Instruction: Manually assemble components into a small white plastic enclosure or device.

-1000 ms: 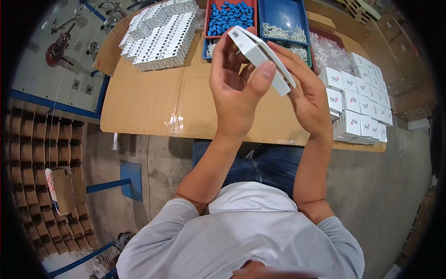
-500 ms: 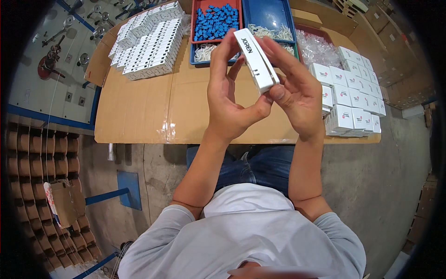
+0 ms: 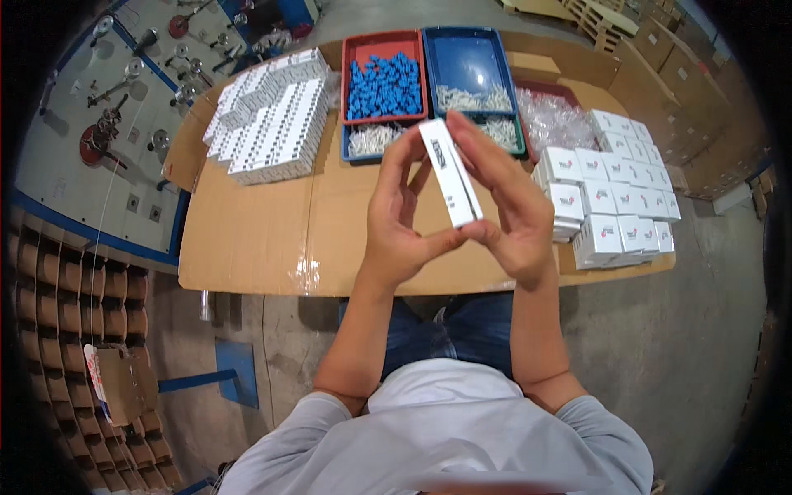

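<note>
A slim white carton (image 3: 448, 175) with dark print on its side is held up over the table, tilted, between my two hands. My left hand (image 3: 396, 223) grips it from the left, its thumb at the bottom end and its fingers along the far side. My right hand (image 3: 518, 219) closes on its right side, thumb at the bottom corner and fingers along the upper edge. A narrow dark gap runs down the carton's right side, along a flap or lid edge. Behind the hands, white small parts (image 3: 371, 140) lie in a lower blue tray.
A red tray (image 3: 346, 56) holds blue pieces; a blue tray (image 3: 464, 62) holds white pieces. Clear plastic bags (image 3: 551, 120) fill a bin. White boxes stand stacked at right (image 3: 615, 198) and left (image 3: 285, 124). Cardboard (image 3: 247, 239) covers the table. A tool board (image 3: 82, 190) stands at left.
The table and trays sit lower in the picture now, as the view has shifted. Both hands still hold the carton, which appears lower and slightly more upright.
</note>
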`<move>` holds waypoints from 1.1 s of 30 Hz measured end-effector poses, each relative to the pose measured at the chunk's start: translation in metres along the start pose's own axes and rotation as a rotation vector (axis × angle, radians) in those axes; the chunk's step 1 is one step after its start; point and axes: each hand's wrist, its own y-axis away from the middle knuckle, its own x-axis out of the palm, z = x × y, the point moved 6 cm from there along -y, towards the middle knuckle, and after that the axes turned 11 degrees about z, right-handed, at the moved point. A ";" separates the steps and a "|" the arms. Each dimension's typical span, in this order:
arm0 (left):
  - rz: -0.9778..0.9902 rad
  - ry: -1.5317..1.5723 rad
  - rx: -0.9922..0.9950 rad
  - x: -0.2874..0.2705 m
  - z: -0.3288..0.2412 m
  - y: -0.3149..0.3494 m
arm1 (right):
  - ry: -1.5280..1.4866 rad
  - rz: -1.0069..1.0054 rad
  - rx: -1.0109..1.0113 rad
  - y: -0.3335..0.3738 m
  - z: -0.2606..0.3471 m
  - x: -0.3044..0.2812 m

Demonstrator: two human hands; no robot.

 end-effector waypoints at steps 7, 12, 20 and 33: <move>-0.003 -0.022 0.055 0.003 -0.005 0.005 | 0.102 0.052 -0.019 0.002 0.010 0.009; -0.042 0.023 0.004 0.006 -0.005 0.004 | 0.210 -0.008 -0.079 -0.001 0.015 0.013; -0.057 0.092 -0.010 0.001 0.012 0.008 | 0.293 -0.052 -0.050 -0.003 0.012 0.013; -0.073 0.136 -0.063 0.007 0.013 0.012 | 0.284 -0.093 -0.001 0.003 0.010 0.011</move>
